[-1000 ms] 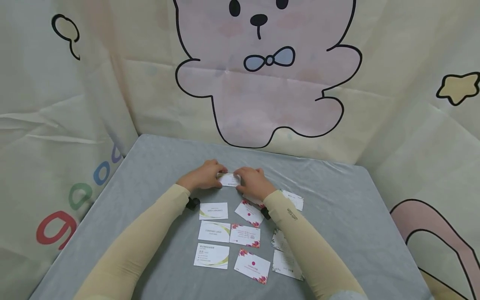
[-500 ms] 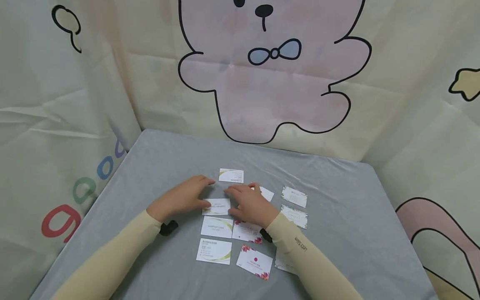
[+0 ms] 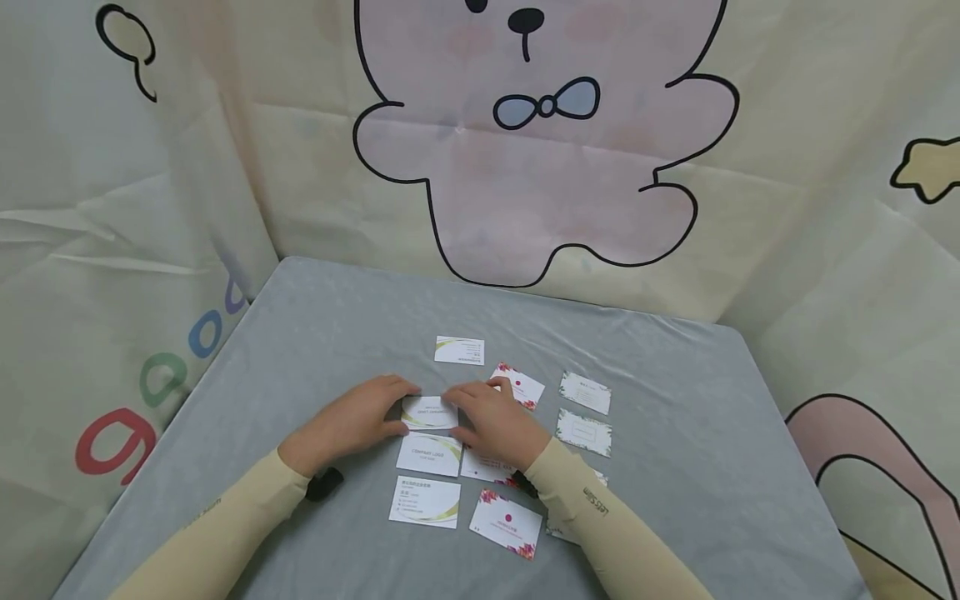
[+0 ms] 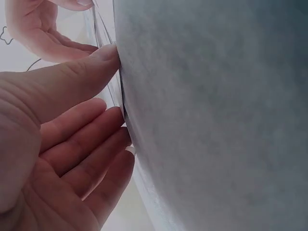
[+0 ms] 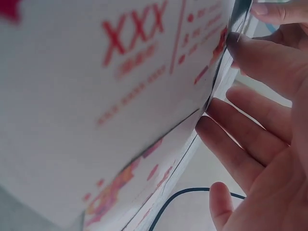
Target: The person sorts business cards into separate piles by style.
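Note:
A white business card with yellow-green curves [image 3: 429, 414] lies flat between my two hands. At its left edge my left hand [image 3: 348, 421] touches with the thumb and fingertips, the fingers loosely extended. My right hand [image 3: 498, 425] is at the card's right side, thumb and fingers spread along that edge. The left wrist view has the left thumb [image 4: 91, 65] resting at the card's thin edge. Close up in the right wrist view is a red-flowered card [image 5: 130, 86], beside the right fingers. In the head view this card is partly under the right hand.
Matching yellow-green cards lie farther off [image 3: 460, 351] and nearer [image 3: 429, 455]. Red-flowered cards [image 3: 506, 523] form a middle column. Leaf-bordered cards [image 3: 585, 392] lie to the right, some hidden by the right forearm. All rest on a grey cloth-covered table [image 3: 337, 308] before a printed curtain.
Both hands have left the farthest yellow-green card and come back toward me to the card below it. Over the last half second they have drawn in to its two sides.

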Demonstrator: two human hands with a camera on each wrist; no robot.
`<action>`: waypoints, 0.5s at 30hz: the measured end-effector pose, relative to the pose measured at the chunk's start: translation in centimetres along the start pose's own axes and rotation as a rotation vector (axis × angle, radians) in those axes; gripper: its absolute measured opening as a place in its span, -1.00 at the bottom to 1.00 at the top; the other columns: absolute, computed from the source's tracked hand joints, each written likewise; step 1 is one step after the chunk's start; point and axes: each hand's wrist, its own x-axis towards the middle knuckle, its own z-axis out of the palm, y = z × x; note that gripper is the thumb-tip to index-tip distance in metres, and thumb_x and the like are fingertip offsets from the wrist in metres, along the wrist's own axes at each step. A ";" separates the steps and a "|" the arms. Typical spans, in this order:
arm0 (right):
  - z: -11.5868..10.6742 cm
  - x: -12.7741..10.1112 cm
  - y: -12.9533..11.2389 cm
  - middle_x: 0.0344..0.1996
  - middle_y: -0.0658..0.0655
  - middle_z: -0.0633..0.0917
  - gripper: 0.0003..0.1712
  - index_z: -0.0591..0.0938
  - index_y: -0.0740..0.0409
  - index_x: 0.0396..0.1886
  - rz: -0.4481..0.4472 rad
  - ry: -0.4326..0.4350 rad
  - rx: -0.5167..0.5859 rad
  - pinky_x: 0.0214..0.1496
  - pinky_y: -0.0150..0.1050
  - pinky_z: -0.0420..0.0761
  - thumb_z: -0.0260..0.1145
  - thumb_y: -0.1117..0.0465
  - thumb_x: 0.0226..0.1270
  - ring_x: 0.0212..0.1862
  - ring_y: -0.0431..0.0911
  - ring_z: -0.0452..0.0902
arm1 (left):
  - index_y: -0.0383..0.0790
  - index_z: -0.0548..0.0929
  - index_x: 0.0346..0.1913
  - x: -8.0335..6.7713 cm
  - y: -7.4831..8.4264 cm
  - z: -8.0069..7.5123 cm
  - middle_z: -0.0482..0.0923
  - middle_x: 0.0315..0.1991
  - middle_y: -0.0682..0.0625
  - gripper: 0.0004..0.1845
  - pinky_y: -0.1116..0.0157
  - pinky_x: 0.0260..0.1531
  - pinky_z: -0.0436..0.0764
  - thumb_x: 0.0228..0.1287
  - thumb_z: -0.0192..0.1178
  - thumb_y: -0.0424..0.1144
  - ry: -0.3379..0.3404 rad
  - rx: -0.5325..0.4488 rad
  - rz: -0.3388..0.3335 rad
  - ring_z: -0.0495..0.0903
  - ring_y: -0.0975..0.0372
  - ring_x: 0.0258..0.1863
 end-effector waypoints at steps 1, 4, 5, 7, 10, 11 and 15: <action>0.0 0.0 0.0 0.31 -0.04 0.73 -0.45 0.66 -0.01 0.37 0.002 0.001 0.001 0.43 0.15 0.42 0.51 0.01 0.46 0.40 -0.13 0.61 | -0.33 0.67 0.28 0.0 0.0 0.0 0.72 0.18 -0.12 -0.46 0.00 0.30 0.64 0.26 0.56 -0.29 0.002 0.008 0.001 0.68 0.03 0.23; 0.1 0.1 0.0 0.30 -0.04 0.73 -0.46 0.66 -0.01 0.37 0.010 -0.001 0.004 0.43 0.15 0.42 0.51 0.01 0.47 0.39 -0.13 0.61 | -0.33 0.68 0.27 0.1 0.1 0.0 0.73 0.17 -0.12 -0.48 0.00 0.28 0.65 0.28 0.55 -0.29 0.003 0.028 -0.002 0.69 0.02 0.22; 0.1 0.1 0.0 0.30 -0.05 0.73 -0.46 0.66 -0.02 0.37 0.012 -0.003 0.007 0.43 0.14 0.41 0.51 0.01 0.47 0.39 -0.13 0.61 | -0.33 0.68 0.27 0.0 0.1 -0.1 0.73 0.17 -0.12 -0.48 0.00 0.28 0.66 0.29 0.55 -0.28 0.002 0.032 -0.006 0.69 0.02 0.22; 0.1 0.2 0.1 0.30 -0.05 0.73 -0.46 0.66 -0.02 0.37 0.018 -0.008 0.011 0.44 0.14 0.40 0.51 0.01 0.47 0.39 -0.13 0.61 | -0.33 0.68 0.27 0.0 0.2 -0.1 0.73 0.17 -0.12 -0.48 0.01 0.28 0.66 0.29 0.55 -0.28 0.000 0.042 -0.010 0.70 0.02 0.22; 0.1 0.4 0.1 0.31 -0.04 0.73 -0.44 0.65 -0.03 0.40 0.027 -0.022 0.018 0.46 0.16 0.38 0.51 0.01 0.47 0.40 -0.13 0.60 | -0.31 0.69 0.26 0.0 0.3 -0.2 0.74 0.16 -0.11 -0.49 0.01 0.26 0.67 0.28 0.55 -0.27 0.000 0.055 -0.007 0.70 0.03 0.20; 0.2 0.4 0.2 0.31 -0.03 0.73 -0.44 0.64 -0.03 0.40 0.029 -0.027 0.021 0.47 0.16 0.38 0.51 0.01 0.47 0.40 -0.12 0.60 | -0.31 0.69 0.26 0.0 0.4 -0.2 0.74 0.15 -0.11 -0.49 0.02 0.26 0.67 0.29 0.55 -0.27 0.000 0.057 -0.006 0.70 0.04 0.20; 0.2 0.6 0.3 0.33 -0.02 0.72 -0.41 0.63 -0.04 0.43 0.039 -0.034 0.031 0.48 0.17 0.37 0.51 0.00 0.47 0.41 -0.12 0.59 | -0.31 0.71 0.24 0.1 0.3 -0.3 0.75 0.13 -0.10 -0.51 0.02 0.22 0.68 0.28 0.56 -0.28 0.001 0.048 0.002 0.71 0.06 0.15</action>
